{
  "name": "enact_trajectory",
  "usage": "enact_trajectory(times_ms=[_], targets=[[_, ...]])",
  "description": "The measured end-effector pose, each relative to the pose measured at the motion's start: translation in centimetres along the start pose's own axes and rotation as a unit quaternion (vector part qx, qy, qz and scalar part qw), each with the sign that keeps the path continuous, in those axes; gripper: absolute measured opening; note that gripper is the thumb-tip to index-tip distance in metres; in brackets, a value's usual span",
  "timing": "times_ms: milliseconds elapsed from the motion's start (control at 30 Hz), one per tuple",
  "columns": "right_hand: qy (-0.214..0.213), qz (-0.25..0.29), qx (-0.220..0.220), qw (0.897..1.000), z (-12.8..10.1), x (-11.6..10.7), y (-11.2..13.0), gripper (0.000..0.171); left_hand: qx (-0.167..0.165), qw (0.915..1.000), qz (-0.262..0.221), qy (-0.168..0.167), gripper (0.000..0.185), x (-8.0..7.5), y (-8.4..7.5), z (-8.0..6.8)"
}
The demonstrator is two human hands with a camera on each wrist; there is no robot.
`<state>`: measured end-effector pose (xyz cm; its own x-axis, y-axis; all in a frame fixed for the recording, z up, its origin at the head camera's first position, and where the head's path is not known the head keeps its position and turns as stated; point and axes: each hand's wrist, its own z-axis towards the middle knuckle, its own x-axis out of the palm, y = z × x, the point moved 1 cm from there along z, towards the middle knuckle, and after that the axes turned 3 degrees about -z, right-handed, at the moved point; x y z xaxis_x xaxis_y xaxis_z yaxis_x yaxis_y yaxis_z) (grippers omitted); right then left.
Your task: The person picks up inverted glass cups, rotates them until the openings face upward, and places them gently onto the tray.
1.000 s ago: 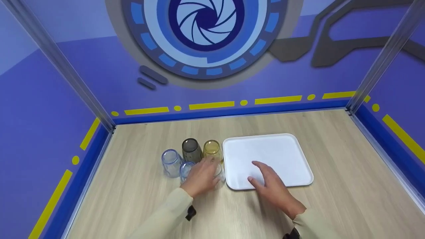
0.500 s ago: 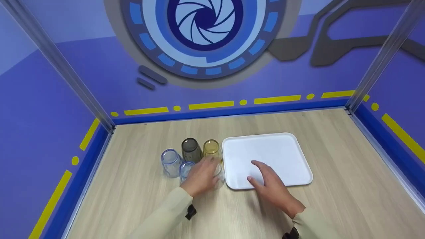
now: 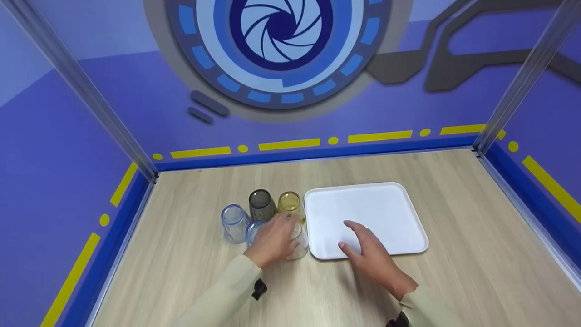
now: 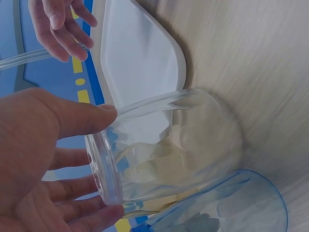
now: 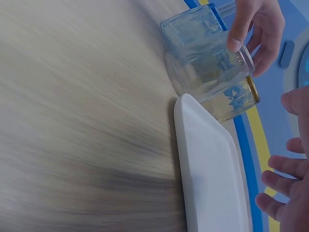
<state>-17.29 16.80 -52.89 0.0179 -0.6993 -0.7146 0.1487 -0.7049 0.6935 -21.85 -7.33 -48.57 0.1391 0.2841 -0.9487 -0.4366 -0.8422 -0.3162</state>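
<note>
My left hand [image 3: 273,238] grips an upside-down clear glass [image 3: 297,245] around its upturned base. In the left wrist view, the thumb lies on one side of that clear glass [image 4: 169,150] and the fingers on the other. Beside it stands a blue-tinted glass [image 3: 254,230], partly hidden by the hand. Behind are a yellow glass [image 3: 290,203] and a dark grey glass [image 3: 262,206]; a second bluish glass [image 3: 234,222] stands at the far left. My right hand [image 3: 374,256] hovers over the near edge of the white tray [image 3: 363,204], fingers spread, holding nothing.
All the glasses stand upside down on the wooden table [image 3: 190,272], left of the tray. The clear glass is close to the tray's left rim. Printed panels [image 3: 281,127] wall in the back and both sides.
My left hand has shifted very slightly left, and more of the clear glass shows beneath it. The right hand and the tray have stayed in place.
</note>
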Motion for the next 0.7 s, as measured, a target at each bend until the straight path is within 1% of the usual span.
enact_trajectory(times_ms=[167, 233, 400, 467, 700], targets=[[0.001, 0.003, 0.000, 1.000, -0.2, 0.0, 0.0, 0.058, 0.015, 0.9993, 0.023, -0.024, 0.050, -0.2, -0.1, -0.1], [-0.001, 0.003, 0.000, 1.000, -0.2, 0.0, 0.0, 0.058, 0.014, 0.9993, 0.024, -0.026, 0.050, -0.4, -0.2, -0.2], [0.004, 0.001, 0.004, 1.000, -0.2, 0.2, 0.0, 0.058, -0.011, 0.9998, 0.010, -0.011, 0.055, -0.8, -0.4, -0.4], [0.005, 0.004, 0.006, 1.000, -0.2, 0.4, 0.1, 0.058, -0.019, 0.9997, 0.008, -0.012, 0.056, -1.0, -0.5, -0.5], [-0.005, 0.011, -0.001, 1.000, -0.2, 0.3, 0.1, 0.056, -0.025, 0.9995, 0.003, -0.020, 0.055, -1.6, -0.7, -0.6]])
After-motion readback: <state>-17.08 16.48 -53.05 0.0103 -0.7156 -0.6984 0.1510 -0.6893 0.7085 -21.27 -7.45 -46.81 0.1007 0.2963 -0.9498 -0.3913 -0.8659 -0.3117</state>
